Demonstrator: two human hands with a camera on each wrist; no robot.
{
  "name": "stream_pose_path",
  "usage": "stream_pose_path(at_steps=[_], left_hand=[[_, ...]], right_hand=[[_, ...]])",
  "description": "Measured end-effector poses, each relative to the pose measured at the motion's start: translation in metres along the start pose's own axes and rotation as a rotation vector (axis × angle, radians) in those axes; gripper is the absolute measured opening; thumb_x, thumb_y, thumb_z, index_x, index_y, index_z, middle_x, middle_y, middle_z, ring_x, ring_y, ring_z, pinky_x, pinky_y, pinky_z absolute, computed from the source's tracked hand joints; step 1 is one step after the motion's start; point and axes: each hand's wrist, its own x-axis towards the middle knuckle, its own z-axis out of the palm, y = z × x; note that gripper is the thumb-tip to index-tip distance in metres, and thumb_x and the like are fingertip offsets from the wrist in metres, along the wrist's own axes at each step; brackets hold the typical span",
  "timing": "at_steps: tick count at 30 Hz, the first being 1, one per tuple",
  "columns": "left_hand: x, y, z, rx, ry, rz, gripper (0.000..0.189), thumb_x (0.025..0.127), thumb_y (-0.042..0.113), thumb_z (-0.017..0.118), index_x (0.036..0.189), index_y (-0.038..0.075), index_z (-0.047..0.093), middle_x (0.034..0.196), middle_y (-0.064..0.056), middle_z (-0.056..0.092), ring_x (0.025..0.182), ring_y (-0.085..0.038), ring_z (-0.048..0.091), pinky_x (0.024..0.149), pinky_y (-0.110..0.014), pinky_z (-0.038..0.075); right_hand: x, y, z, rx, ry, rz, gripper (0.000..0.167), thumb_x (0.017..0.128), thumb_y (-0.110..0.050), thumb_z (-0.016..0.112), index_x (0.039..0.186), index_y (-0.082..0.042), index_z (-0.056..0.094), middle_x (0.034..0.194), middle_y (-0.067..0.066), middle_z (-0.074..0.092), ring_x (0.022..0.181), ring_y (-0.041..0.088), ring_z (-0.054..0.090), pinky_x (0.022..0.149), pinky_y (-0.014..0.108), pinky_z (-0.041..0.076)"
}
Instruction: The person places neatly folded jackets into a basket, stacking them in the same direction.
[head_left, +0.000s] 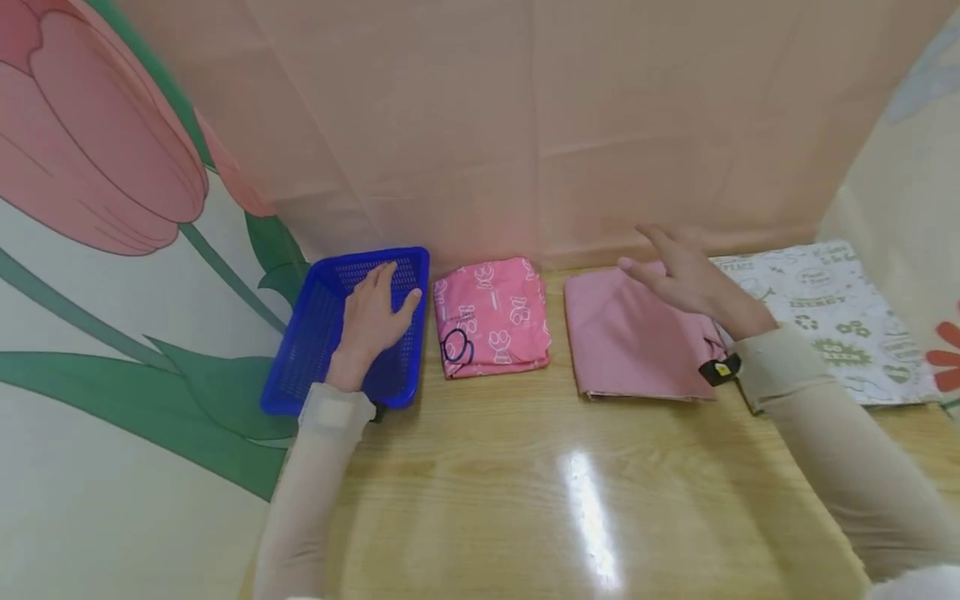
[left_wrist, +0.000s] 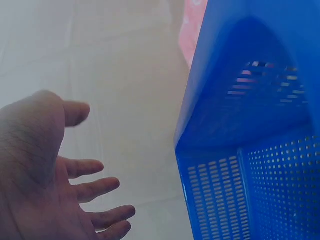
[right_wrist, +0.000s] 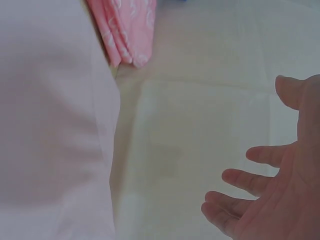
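Note:
My left hand (head_left: 375, 315) hovers over the blue plastic basket (head_left: 422, 333), fingers extended and holding nothing. In the left wrist view its fingers are spread apart beside the perforated basket wall (left_wrist: 215, 195). My right hand (head_left: 686, 275) is raised above the plain pink folded cloth (head_left: 630, 342), also with nothing in it; the right wrist view shows its fingers spread and apart from the cloth. Between the basket and the plain cloth lies a brighter pink folded cloth (head_left: 495, 312) with white figures and a dark cord loop at its near left corner.
A white folded cloth (head_left: 825, 308) with green print lies at the right, partly behind my right forearm. All of these stand in a row on the wooden table (head_left: 480, 467), against a peach-coloured cloth backdrop (head_left: 450, 125). A wall with painted tulips (head_left: 112, 142) borders the left side.

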Motion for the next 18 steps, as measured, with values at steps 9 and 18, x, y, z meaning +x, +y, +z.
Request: stream_pose_path(at_steps=[9, 18], left_hand=[[-0.001, 0.009, 0.015, -0.038, 0.007, -0.035, 0.069, 0.107, 0.044, 0.058, 0.162, 0.007, 0.042, 0.164, -0.022, 0.044, 0.144, -0.05, 0.049, 0.115, -0.07, 0.041], [-0.003, 0.022, 0.024, -0.132, -0.005, -0.027, 0.068, 0.103, 0.039, 0.062, 0.161, 0.009, 0.043, 0.165, -0.018, 0.045, 0.145, -0.047, 0.05, 0.114, -0.068, 0.042]], right_hand=[[0.003, -0.007, 0.016, 0.037, -0.005, 0.026, 0.086, 0.108, -0.059, 0.051, 0.172, -0.013, 0.017, 0.176, 0.024, 0.019, 0.156, 0.055, 0.027, 0.12, 0.078, 0.024], [0.013, -0.008, 0.036, 0.094, -0.001, 0.007, 0.086, 0.108, -0.051, 0.056, 0.17, -0.003, 0.021, 0.172, 0.027, 0.027, 0.159, 0.049, 0.023, 0.125, 0.071, 0.022]])
